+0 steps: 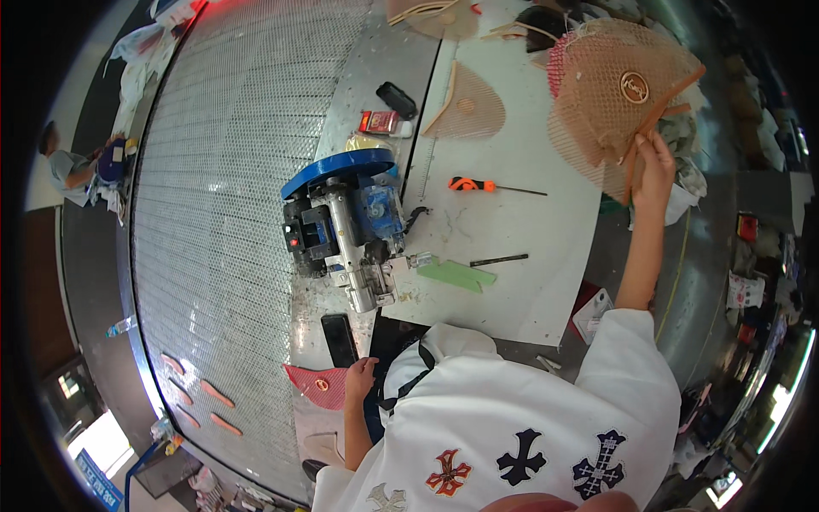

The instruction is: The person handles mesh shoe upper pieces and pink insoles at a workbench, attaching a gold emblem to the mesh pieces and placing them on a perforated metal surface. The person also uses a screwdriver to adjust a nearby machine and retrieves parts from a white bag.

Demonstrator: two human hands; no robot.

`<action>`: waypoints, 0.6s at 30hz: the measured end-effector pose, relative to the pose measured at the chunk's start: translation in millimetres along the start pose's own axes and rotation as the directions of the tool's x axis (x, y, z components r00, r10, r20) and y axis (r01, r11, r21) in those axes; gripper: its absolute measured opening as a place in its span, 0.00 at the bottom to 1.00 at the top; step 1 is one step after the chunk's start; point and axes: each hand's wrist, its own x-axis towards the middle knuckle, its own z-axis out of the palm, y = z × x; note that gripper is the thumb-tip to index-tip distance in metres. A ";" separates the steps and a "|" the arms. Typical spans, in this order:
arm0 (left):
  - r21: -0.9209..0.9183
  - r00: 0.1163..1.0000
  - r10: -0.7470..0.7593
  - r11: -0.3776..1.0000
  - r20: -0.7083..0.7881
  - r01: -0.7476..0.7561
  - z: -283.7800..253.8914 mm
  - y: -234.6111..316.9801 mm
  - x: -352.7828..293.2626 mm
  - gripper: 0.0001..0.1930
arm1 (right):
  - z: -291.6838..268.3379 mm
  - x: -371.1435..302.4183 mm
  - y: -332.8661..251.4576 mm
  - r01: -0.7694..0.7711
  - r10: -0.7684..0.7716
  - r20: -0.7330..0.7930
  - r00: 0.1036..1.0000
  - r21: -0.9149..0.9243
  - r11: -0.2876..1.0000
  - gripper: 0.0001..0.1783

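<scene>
At the table's near left edge my left hand (362,381) is closed on the corner of a red mesh shoe upper piece (317,386), which bears a small round gold emblem. My right hand (653,167) reaches far out to the right, its fingers pinching the tan edging of a tan mesh shoe upper piece (610,94) with a round emblem. That piece lies over other mesh pieces, pink mesh showing at its left. Between my arms stands a small machine (348,235) with a blue guard on top and a metal arm pointing toward me.
On the white tabletop (520,290) lie an orange-handled screwdriver (473,184), a black rod (499,259), a green strip (458,275) and another tan mesh piece (467,104). A phone (339,340) rests near my left hand. A wide mesh conveyor (230,213) runs along the left, carrying several small strips.
</scene>
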 end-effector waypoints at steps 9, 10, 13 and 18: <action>-0.015 0.977 0.212 0.977 0.024 -0.211 -12.0 -53.7 26.0 0.16 | 27.2 -173.4 -24.6 0.063 -0.264 0.138 0.955 0.771 0.633 0.28; -0.022 0.973 0.230 0.973 0.025 -0.229 -16.2 -58.0 26.9 0.16 | 25.9 -183.4 -21.4 0.013 -0.161 0.121 0.980 0.757 0.653 0.28; -0.043 0.966 0.257 0.966 0.007 -0.257 -18.5 -81.0 30.7 0.16 | 34.9 -210.7 -15.8 -0.099 0.038 0.101 0.994 0.714 0.693 0.31; -0.001 0.943 0.331 0.944 0.035 -0.331 -17.7 -121.2 12.3 0.16 | 65.5 -288.7 -42.6 -0.075 -0.063 0.174 0.983 0.688 0.721 0.32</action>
